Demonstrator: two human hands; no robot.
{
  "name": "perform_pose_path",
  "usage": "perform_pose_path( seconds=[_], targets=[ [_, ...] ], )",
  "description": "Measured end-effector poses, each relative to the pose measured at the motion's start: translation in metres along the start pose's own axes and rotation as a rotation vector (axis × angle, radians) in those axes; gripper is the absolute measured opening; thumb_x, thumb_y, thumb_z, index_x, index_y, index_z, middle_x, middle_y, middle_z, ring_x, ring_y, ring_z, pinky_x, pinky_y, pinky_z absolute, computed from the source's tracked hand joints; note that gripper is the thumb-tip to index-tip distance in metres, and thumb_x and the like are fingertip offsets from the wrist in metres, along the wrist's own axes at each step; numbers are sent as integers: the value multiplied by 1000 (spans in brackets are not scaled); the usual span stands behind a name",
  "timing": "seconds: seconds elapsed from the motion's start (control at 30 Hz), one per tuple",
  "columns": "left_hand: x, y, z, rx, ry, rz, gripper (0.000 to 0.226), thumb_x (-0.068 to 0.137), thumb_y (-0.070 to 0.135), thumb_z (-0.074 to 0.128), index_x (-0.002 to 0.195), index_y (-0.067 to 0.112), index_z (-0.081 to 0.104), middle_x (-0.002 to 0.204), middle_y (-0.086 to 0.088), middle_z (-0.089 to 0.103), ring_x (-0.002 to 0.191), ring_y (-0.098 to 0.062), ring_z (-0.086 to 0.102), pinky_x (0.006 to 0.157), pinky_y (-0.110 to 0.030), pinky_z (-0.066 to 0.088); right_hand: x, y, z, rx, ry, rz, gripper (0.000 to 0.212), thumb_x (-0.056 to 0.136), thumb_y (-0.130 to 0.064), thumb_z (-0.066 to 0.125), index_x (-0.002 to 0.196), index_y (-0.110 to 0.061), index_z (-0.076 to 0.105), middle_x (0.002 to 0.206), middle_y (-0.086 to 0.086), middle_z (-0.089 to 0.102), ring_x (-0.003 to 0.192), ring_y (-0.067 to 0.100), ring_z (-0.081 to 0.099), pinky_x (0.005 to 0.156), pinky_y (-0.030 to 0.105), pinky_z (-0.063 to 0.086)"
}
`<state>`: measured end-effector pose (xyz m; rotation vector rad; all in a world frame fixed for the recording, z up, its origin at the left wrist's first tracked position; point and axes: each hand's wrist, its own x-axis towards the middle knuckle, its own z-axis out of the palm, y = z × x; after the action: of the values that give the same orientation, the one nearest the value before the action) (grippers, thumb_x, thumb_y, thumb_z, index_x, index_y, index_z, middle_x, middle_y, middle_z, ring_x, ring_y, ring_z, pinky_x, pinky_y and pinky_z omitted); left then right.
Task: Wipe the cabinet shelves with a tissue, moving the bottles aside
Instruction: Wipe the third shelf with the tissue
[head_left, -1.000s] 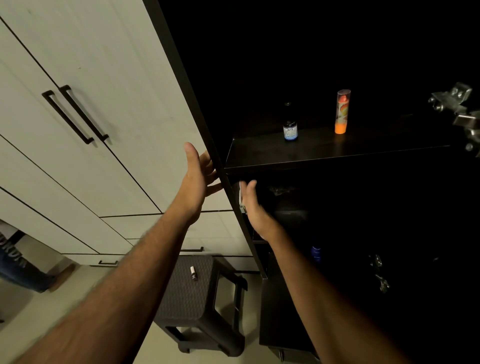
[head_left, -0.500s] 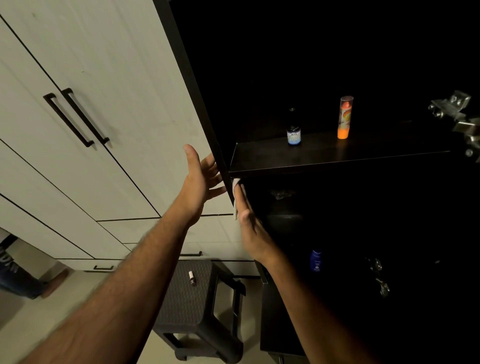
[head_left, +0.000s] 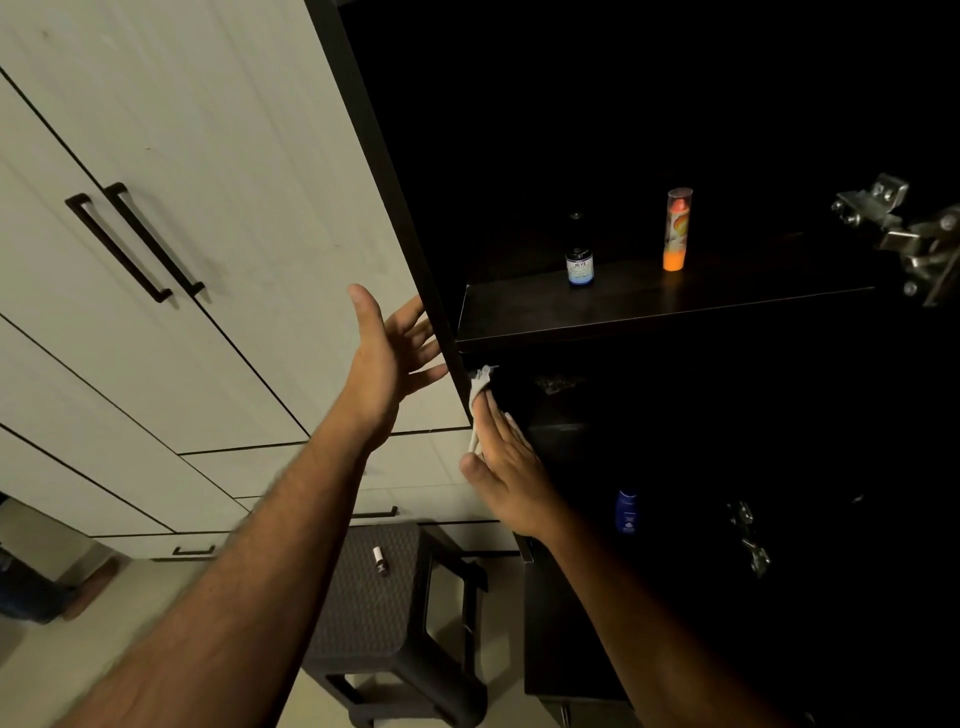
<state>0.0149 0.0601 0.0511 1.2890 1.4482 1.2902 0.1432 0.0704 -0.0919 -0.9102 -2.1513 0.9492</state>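
Raised since a second ago, the right hand (head_left: 506, 460) is now seen pressing a white tissue (head_left: 479, 395) flat against the inner face of the dark cabinet's (head_left: 395, 171) left side panel, just under the front edge of the upper shelf (head_left: 649, 306). Its fingers are held straight along the tissue, with the thumb set apart below. The tissue's crumpled top is shown almost touching the underside of that shelf.

The left hand (head_left: 387, 358) is held with fingers spread and relaxed, gripping nothing, its fingertips at the outer edge of the same panel.

On the upper shelf, a small dark bottle with a blue label (head_left: 579, 260) and a taller orange tube with a clear cap (head_left: 678, 228) are seen standing upright, near each other but apart. A blue bottle (head_left: 626, 512) is glimpsed lower in the unlit interior, right of the right wrist; what it stands on cannot be made out.

Metal hinges (head_left: 904, 228) are seen at the cabinet's right edge. To the left, pale cupboard doors (head_left: 182, 130) with black bar handles (head_left: 137, 241) are pictured. Below, a dark woven-look stool (head_left: 384, 613) is shown on the floor with a small vial (head_left: 380, 560) lying on its seat.
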Motion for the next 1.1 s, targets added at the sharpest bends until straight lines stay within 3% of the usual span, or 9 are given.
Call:
perform_pose_path(
  seconds=[0.13,0.3,0.4,0.53,0.6,0.73,0.93,1.0,1.1],
  targets=[
    [-3,0,-1,2,31,-9,93,77,79,-2,138,33,52,134,0,61,124,-19,57,107,-49,42,11,-6,-7,-47,-9,106,91,96,-48,53,155,-17,-10,164,1,-8,149,16,-4,118,32,2],
    [-6,2,-6,-6,62,-2,90,84,74,-7,140,31,50,135,0,60,123,-15,57,106,-48,43,10,2,-7,34,4,128,96,88,-7,60,156,-24,-7,165,2,6,146,27,24,115,41,33],
    [-10,3,-5,2,59,-4,92,80,77,-4,141,31,48,137,0,58,124,-15,57,106,-47,44,13,8,-5,84,27,172,87,92,-4,58,157,-21,1,159,10,26,130,21,46,110,42,40],
    [-13,5,-3,4,59,-10,94,76,78,0,141,32,48,137,0,58,124,-15,57,105,-47,44,20,11,2,56,348,157,45,97,-3,54,141,-7,47,126,17,63,113,27,63,97,22,45],
    [-16,5,-5,6,59,-7,93,77,78,-1,141,32,49,137,1,58,123,-13,57,105,-46,44,15,16,10,37,418,177,34,97,-2,54,130,-4,59,115,18,68,106,29,66,91,22,48],
    [-20,3,-8,9,69,-12,92,77,78,-1,140,33,50,137,3,58,123,-12,57,104,-46,45,-8,36,26,-21,225,327,37,98,-3,52,134,-10,58,122,17,66,110,27,63,94,28,50],
    [-25,-5,-5,11,87,-28,89,82,76,-3,140,32,50,137,3,58,123,-12,57,104,-47,45,9,31,27,104,175,314,61,97,5,43,153,-15,28,144,17,48,131,30,48,110,34,38],
    [-26,-10,-3,6,83,-32,88,84,75,-4,140,32,49,138,2,57,123,-12,57,105,-47,44,9,37,29,29,108,340,55,97,3,44,150,-9,34,140,18,52,129,31,51,108,36,42],
    [-29,-16,2,-6,68,-59,90,81,77,-1,142,32,47,138,3,57,124,-12,56,105,-47,44,10,56,10,14,26,404,32,96,4,48,127,5,58,116,22,64,110,33,61,92,34,50]
  ],
)
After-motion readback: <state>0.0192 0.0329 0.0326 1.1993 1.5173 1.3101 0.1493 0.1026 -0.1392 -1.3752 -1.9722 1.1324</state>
